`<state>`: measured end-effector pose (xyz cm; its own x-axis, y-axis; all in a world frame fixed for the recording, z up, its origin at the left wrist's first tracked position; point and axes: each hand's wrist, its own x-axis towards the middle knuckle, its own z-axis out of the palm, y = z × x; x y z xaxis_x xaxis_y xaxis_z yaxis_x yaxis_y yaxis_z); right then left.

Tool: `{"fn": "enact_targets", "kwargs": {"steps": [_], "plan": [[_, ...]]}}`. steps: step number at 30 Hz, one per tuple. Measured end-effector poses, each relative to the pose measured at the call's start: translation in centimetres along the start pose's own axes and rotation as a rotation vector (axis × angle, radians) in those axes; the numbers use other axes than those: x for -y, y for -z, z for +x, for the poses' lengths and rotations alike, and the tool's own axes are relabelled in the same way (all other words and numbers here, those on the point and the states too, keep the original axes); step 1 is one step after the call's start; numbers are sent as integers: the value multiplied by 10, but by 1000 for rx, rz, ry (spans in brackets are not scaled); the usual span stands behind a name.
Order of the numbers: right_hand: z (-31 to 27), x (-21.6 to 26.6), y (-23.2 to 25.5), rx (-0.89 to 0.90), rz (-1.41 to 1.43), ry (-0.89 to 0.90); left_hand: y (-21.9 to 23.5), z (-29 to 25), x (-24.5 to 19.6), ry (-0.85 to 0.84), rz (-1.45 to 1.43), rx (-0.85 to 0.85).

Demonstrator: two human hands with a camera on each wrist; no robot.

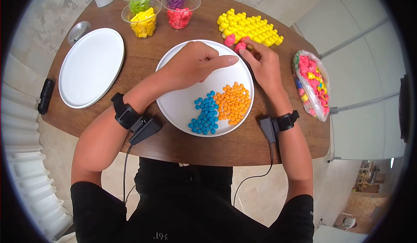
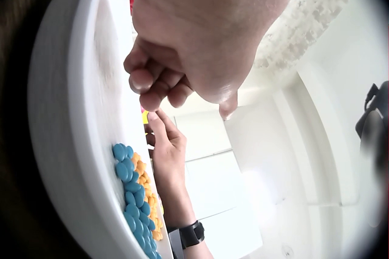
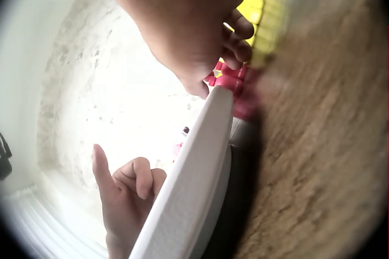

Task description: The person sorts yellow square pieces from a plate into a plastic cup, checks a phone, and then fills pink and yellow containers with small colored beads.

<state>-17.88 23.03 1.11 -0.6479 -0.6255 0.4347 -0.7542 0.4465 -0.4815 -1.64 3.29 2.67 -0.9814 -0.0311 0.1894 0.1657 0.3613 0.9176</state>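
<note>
1. Nearest me in the scene, a person in a black shirt is at the table, both bare arms reaching out over the wood; each wrist wears a dark strap carrying a black device.
2. On the near right part of a round white plate lie blue candies, and touching them on the right, orange candies.
3. The left hand is above the plate's far part, its forearm slanting in from the left. The fingers are loosely curled, the thumb stretched straight out to the right; I see nothing in its hold.
4. The right forearm runs away from the body, and the right hand tips left just past the plate's far right rim. Its fingers bend down at the pink pieces, with a narrow gap to the thumb; whether they grip one, I cannot tell.
5. Those pink pieces sit just beyond the plate's far right rim, right beside the near edge of a block of yellow pieces.
6. A clear bag of mixed coloured pieces lies on the right; a second plate is on the left.
7. Far left, clear cups hold colourful pieces.
</note>
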Motion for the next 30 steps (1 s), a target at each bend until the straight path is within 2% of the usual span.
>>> {"fn": "enact_targets", "kwargs": {"steps": [4, 7, 9, 11, 13, 14, 15, 18, 20, 21, 22, 26, 28, 30], "plan": [[9, 5, 2, 38, -66, -71, 0, 2, 12, 12, 109, -16], [9, -5, 4, -25, 54, -54, -1, 2, 15, -32, 205, -50], [4, 6, 14, -79, 231, -262, -3, 1, 13, -151, 242, -102], [-5, 27, 27, -67, 325, -300, -5, -2, 11, -164, 251, -95], [-12, 50, 37, 53, 567, -330, -8, -3, 7, -185, 258, -77], [-17, 59, 39, 101, 590, -345, -9, -4, 4, -175, 243, -48], [-20, 63, 37, 92, 595, -348, -11, -5, 3, -166, 230, -20], [-25, 72, 27, 217, 777, -335, -13, -3, 8, -180, 232, -44], [-27, 76, 22, 227, 778, -317, -11, -2, 9, -176, 239, -52], [-28, 76, 18, 238, 767, -302, -9, -3, 7, -118, 232, -24], [-30, 74, 15, 235, 776, -310, -8, -3, 5, -61, 224, 6], [-35, 69, 9, 174, 679, -201, -7, -3, -4, -47, 270, 38], [-37, 71, 6, 146, 642, -162, -7, -4, -6, 27, 252, 19], [-38, 74, 2, 113, 665, -124, -7, -4, 2, 15, 222, 10]]}}
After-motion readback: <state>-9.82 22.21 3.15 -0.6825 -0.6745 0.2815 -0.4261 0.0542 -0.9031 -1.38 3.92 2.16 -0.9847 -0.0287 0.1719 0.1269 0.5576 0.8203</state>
